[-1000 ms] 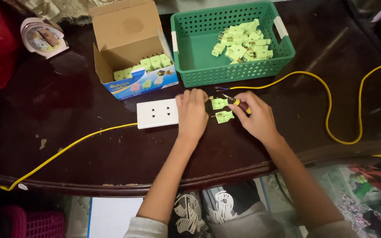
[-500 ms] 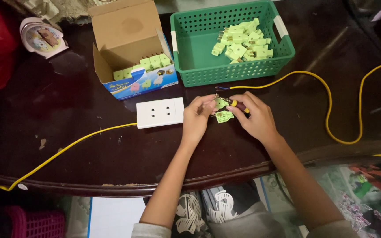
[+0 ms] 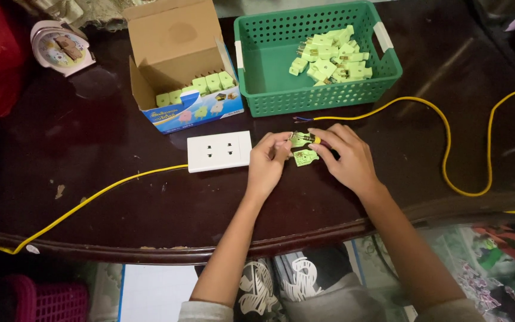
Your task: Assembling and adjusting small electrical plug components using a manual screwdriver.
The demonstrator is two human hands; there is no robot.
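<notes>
Left hand (image 3: 267,162) pinches a pale green plastic plug body (image 3: 297,139); right hand (image 3: 347,156) grips a yellow-handled screwdriver (image 3: 312,139) at it. The plug's cover (image 3: 306,157) lies below on the dark wooden table (image 3: 90,179). Terminal screw work appears under way; steady tip alignment is needed next.

Both bare forearms reaching up from bottom edge, converging toward centre. Left hand (image 3: 267,162) lying palm-down, fingers (image 3: 281,141) curling in, pinching at tips. Right hand (image 3: 347,158) angling in from right, knuckles up, fingers (image 3: 323,132) bending toward left hand's tips. Hands nearly meeting. Grey sleeves bunching at elbows.
</notes>
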